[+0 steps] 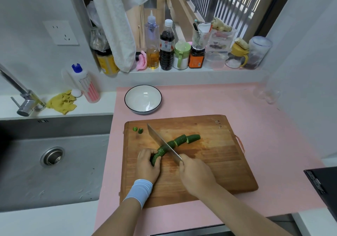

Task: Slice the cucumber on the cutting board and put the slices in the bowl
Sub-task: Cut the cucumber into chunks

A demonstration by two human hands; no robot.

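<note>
I note the left hand (147, 166) fingers (145, 152) curled round the cucumber (161, 151), right hand (197, 175) gripping the knife (160, 141) mid-cut; I'd tuck knuckles back, slicing evenly.

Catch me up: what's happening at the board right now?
A person is slicing the cucumber on the cutting board. The left hand grips its near end. The right hand holds the knife, with the blade set across the cucumber's middle. Cut pieces lie in a row past the blade, and two small end bits sit near the board's far left corner. The bowl beyond the board holds no slices yet.
</note>
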